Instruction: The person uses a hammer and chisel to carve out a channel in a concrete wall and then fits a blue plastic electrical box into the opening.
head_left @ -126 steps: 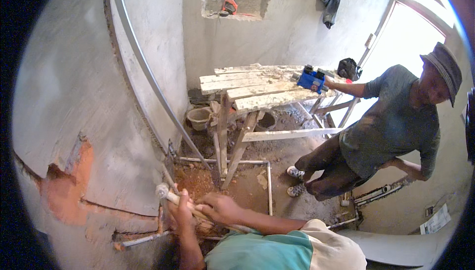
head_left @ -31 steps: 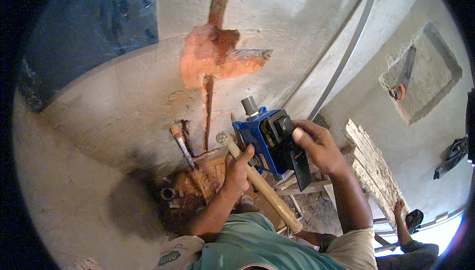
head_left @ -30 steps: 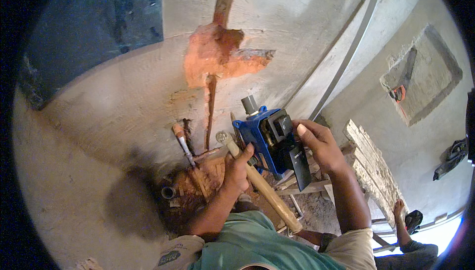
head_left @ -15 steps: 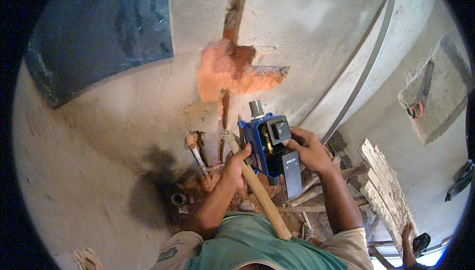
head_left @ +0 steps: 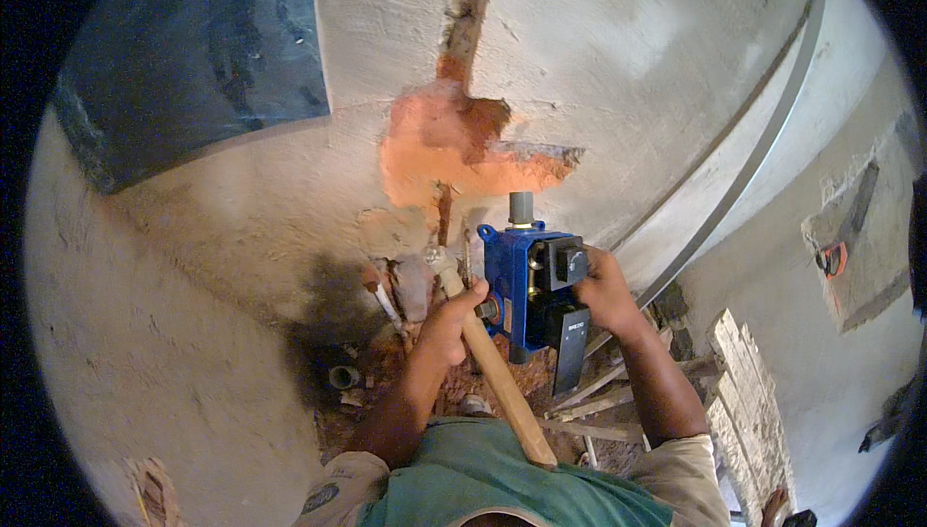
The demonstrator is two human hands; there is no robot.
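A blue box-shaped plumbing fitting (head_left: 526, 281) with black caps and a grey pipe stub on top is held up in front of the wall. My right hand (head_left: 603, 290) grips its right side. My left hand (head_left: 449, 319) touches its left side and lies against a wooden handle (head_left: 497, 372), which runs from my chest up to a metal head (head_left: 439, 261) by the wall; whether this hand grips the handle is unclear. Behind the fitting, a chased-out patch of orange brick (head_left: 444, 141) shows in the grey plaster.
A vertical cut channel (head_left: 468, 0) runs up from the brick patch. Short pipe ends (head_left: 343, 375) and rubble lie in the hole at the wall's foot. A grey conduit (head_left: 763, 145) crosses the wall diagonally on the right. Rough wooden planks (head_left: 748, 401) stand at the lower right.
Over the last second the blue fitting, in both hands, has come closer to the wall and sits just under the brick patch. My view has swung left and nearer the wall.
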